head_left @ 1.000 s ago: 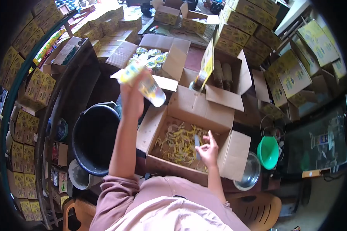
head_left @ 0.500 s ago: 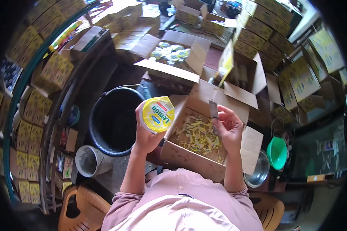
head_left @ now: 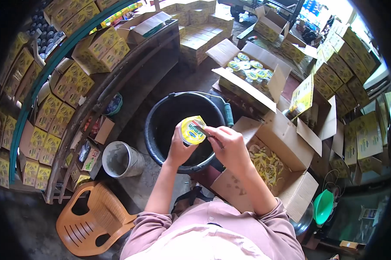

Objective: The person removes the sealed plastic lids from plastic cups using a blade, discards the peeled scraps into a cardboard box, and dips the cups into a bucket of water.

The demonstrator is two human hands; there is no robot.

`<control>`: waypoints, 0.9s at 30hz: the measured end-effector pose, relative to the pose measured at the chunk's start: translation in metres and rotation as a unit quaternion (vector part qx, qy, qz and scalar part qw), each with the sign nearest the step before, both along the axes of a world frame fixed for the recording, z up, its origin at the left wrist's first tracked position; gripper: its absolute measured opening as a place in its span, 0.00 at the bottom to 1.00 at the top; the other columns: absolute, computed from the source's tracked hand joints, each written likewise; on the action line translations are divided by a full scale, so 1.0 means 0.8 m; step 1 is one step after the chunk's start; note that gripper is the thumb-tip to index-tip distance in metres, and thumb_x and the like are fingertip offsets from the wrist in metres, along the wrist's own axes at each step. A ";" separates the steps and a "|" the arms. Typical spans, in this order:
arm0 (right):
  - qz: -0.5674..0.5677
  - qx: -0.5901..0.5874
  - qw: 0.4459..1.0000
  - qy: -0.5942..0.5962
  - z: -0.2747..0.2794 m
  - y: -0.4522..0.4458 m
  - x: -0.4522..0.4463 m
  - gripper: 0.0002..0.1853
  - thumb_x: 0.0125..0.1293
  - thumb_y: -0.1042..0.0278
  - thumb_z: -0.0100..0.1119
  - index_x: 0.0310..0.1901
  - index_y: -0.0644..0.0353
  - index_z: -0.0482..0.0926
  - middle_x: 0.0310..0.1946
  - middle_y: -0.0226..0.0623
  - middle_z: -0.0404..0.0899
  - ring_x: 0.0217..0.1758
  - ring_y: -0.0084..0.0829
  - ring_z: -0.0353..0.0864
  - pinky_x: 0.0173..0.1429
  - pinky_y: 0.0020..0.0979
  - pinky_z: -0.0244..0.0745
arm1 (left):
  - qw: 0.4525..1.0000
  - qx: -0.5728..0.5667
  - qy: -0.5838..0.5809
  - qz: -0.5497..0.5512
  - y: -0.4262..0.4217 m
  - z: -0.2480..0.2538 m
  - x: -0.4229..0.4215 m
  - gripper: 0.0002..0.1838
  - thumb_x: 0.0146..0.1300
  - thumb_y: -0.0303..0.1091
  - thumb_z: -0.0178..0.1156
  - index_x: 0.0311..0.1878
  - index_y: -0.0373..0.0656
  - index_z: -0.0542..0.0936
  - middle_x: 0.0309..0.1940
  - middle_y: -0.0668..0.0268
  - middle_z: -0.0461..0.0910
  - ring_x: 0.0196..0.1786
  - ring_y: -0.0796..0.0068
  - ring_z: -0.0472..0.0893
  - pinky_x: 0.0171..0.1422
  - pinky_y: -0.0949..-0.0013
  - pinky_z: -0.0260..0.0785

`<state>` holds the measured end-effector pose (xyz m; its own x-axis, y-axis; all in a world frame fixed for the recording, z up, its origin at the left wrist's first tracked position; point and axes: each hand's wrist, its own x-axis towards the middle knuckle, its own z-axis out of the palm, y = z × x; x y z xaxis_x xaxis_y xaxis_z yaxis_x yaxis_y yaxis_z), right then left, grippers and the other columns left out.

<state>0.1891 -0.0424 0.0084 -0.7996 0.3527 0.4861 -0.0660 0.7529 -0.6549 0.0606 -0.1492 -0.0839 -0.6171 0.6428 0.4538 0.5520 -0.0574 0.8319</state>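
My left hand (head_left: 177, 149) is closed around a plastic cup with a yellow foil lid (head_left: 192, 132) printed "Lemon". It holds the cup over the wide black bucket (head_left: 150, 136), lid facing up toward me. My right hand (head_left: 232, 149) is closed on a small knife (head_left: 200, 129), its dark blade lying at the right edge of the lid. How far the blade goes in I cannot tell. Right of my right forearm, yellow strips (head_left: 267, 167) lie in an open cardboard box (head_left: 286, 141).
Several lidded cups fill an open carton (head_left: 247, 89) beyond the bucket. A grey bucket (head_left: 122, 159) and a brown plastic chair (head_left: 95, 216) stand at left. A green basin (head_left: 323, 207) sits at right. Stacked yellow cartons (head_left: 56, 117) line the left shelf.
My view has turned left. The cup has moved from beside the black bucket to over it. My right hand has brought the knife from above the strip box to the lid's edge.
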 end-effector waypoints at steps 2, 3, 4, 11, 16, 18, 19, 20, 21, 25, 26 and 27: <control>-0.007 0.036 0.999 -0.014 -0.007 -0.005 -0.009 0.14 0.53 0.81 0.56 0.43 0.62 0.77 0.28 0.42 0.76 0.30 0.38 0.77 0.34 0.31 0.72 | 0.999 0.012 -0.032 -0.013 0.001 -0.001 -0.001 0.32 0.46 0.28 0.66 0.55 0.37 0.63 0.48 0.54 0.71 0.52 0.61 0.74 0.56 0.66 0.66; -0.012 0.050 0.999 -0.020 -0.006 -0.007 -0.013 0.14 0.53 0.81 0.56 0.43 0.61 0.77 0.28 0.42 0.76 0.30 0.39 0.76 0.35 0.32 0.72 | 0.999 0.015 -0.049 -0.014 0.001 -0.001 -0.001 0.32 0.46 0.28 0.66 0.55 0.37 0.63 0.48 0.55 0.71 0.52 0.61 0.74 0.56 0.66 0.66; -0.018 0.064 0.998 -0.025 -0.006 -0.009 -0.017 0.14 0.53 0.81 0.55 0.43 0.61 0.78 0.28 0.42 0.75 0.31 0.40 0.76 0.35 0.33 0.72 | 0.998 0.019 -0.065 -0.016 0.001 -0.002 -0.003 0.32 0.47 0.28 0.66 0.55 0.38 0.63 0.48 0.55 0.71 0.52 0.61 0.74 0.56 0.66 0.66; -0.023 0.090 0.994 -0.054 -0.015 -0.018 -0.030 0.18 0.48 0.82 0.56 0.44 0.60 0.77 0.31 0.41 0.74 0.35 0.39 0.75 0.40 0.34 0.73 | 0.999 0.013 -0.016 -0.044 -0.004 0.000 -0.004 0.35 0.47 0.27 0.64 0.57 0.38 0.58 0.49 0.53 0.69 0.54 0.59 0.72 0.58 0.65 0.64; -0.029 0.108 0.993 -0.047 -0.014 -0.021 -0.032 0.19 0.51 0.83 0.55 0.46 0.58 0.77 0.29 0.41 0.74 0.31 0.39 0.76 0.37 0.34 0.73 | 0.998 0.027 -0.024 -0.058 -0.006 0.001 -0.003 0.35 0.46 0.27 0.64 0.57 0.38 0.58 0.50 0.53 0.68 0.54 0.58 0.71 0.59 0.63 0.63; -0.030 0.119 0.991 -0.044 -0.016 -0.023 -0.034 0.19 0.51 0.83 0.55 0.46 0.59 0.77 0.29 0.41 0.74 0.31 0.39 0.76 0.37 0.34 0.73 | 0.998 0.029 -0.023 -0.060 -0.008 0.003 -0.003 0.35 0.46 0.28 0.64 0.58 0.38 0.58 0.50 0.53 0.68 0.54 0.58 0.71 0.59 0.63 0.63; -0.029 0.122 0.991 -0.047 -0.017 -0.023 -0.035 0.19 0.51 0.83 0.55 0.46 0.59 0.77 0.29 0.41 0.74 0.32 0.39 0.76 0.37 0.34 0.73 | 0.997 0.030 -0.026 -0.064 -0.007 0.002 -0.003 0.35 0.46 0.28 0.63 0.58 0.38 0.58 0.50 0.53 0.68 0.54 0.58 0.71 0.59 0.63 0.63; -0.028 0.125 0.991 -0.049 -0.016 -0.024 -0.035 0.18 0.50 0.83 0.55 0.46 0.60 0.77 0.30 0.41 0.74 0.32 0.39 0.76 0.37 0.34 0.73 | 0.997 0.031 -0.029 -0.069 -0.008 0.001 -0.004 0.35 0.47 0.28 0.63 0.58 0.38 0.58 0.50 0.53 0.68 0.54 0.58 0.71 0.59 0.63 0.63; -0.027 0.127 0.990 -0.050 -0.015 -0.025 -0.037 0.18 0.50 0.83 0.55 0.45 0.60 0.77 0.30 0.41 0.74 0.32 0.39 0.76 0.37 0.34 0.73 | 0.996 0.031 -0.031 -0.073 -0.008 0.001 -0.005 0.35 0.47 0.28 0.63 0.58 0.38 0.58 0.50 0.53 0.68 0.54 0.58 0.70 0.59 0.63 0.63; -0.022 0.146 0.986 -0.082 -0.012 -0.025 -0.035 0.18 0.47 0.84 0.54 0.44 0.62 0.77 0.32 0.41 0.74 0.34 0.40 0.76 0.39 0.34 0.73 | 0.997 0.030 -0.023 -0.068 -0.007 -0.003 -0.005 0.35 0.47 0.30 0.64 0.58 0.36 0.59 0.50 0.53 0.68 0.54 0.59 0.71 0.59 0.63 0.62; -0.021 0.153 0.984 -0.090 -0.012 -0.024 -0.034 0.19 0.47 0.84 0.54 0.44 0.62 0.77 0.32 0.41 0.74 0.35 0.40 0.76 0.39 0.34 0.73 | 0.998 0.028 -0.017 -0.061 -0.007 -0.003 -0.005 0.35 0.47 0.32 0.65 0.57 0.36 0.60 0.50 0.53 0.68 0.54 0.60 0.71 0.59 0.63 0.62; -0.019 0.160 0.982 -0.097 -0.011 -0.024 -0.033 0.19 0.46 0.84 0.54 0.43 0.62 0.77 0.33 0.41 0.74 0.35 0.40 0.76 0.40 0.34 0.73 | 0.998 0.027 -0.012 -0.054 -0.006 -0.004 -0.005 0.35 0.47 0.33 0.65 0.57 0.35 0.61 0.50 0.54 0.69 0.54 0.61 0.71 0.59 0.63 0.63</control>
